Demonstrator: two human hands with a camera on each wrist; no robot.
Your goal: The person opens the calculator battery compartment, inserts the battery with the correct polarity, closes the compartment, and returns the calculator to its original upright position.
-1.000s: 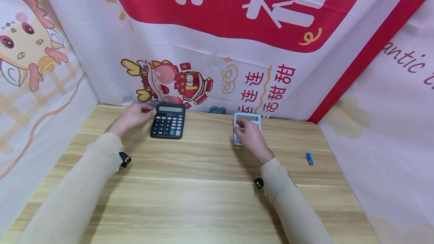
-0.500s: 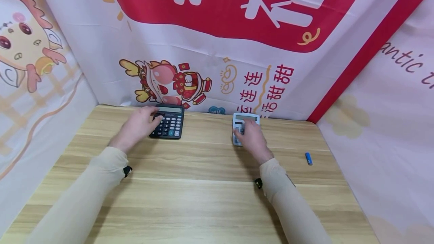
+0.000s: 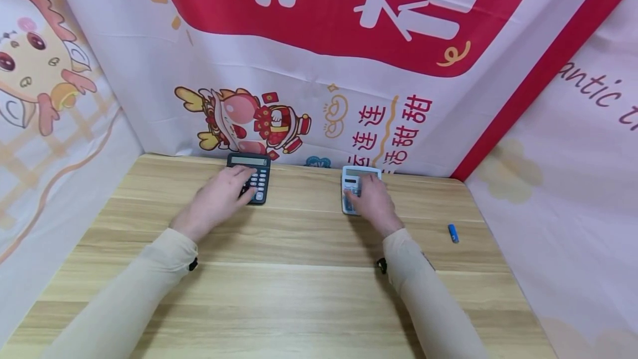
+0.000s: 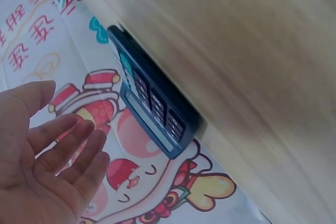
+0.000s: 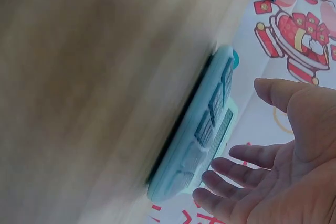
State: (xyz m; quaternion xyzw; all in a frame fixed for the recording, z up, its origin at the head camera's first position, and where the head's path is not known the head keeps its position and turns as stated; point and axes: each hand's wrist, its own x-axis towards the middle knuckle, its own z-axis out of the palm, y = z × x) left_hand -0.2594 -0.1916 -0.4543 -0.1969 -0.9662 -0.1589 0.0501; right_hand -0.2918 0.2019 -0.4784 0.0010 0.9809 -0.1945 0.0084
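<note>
A black calculator (image 3: 249, 162) lies near the back edge of the table, left of the middle. My left hand (image 3: 217, 199) hovers over its left side in the head view; the left wrist view shows that hand (image 4: 58, 156) with fingers spread and relaxed, apart from the black calculator (image 4: 152, 95). A light blue calculator (image 3: 351, 181) lies at the back, right of the middle. My right hand (image 3: 374, 201) is over it and covers its right part. In the right wrist view the right hand (image 5: 294, 156) holds nothing, fingertips close over the light blue calculator (image 5: 197, 135).
A small blue cylinder (image 3: 453, 233) lies on the wooden table (image 3: 299, 292) toward the right edge. A printed cloth (image 3: 299, 60) hangs right behind the table's back edge, with more printed cloth along the left and right sides.
My left hand has moved right, from beside the black calculator to over it. The right hand stays over the light blue calculator, its fingers shifting slightly to the right.
</note>
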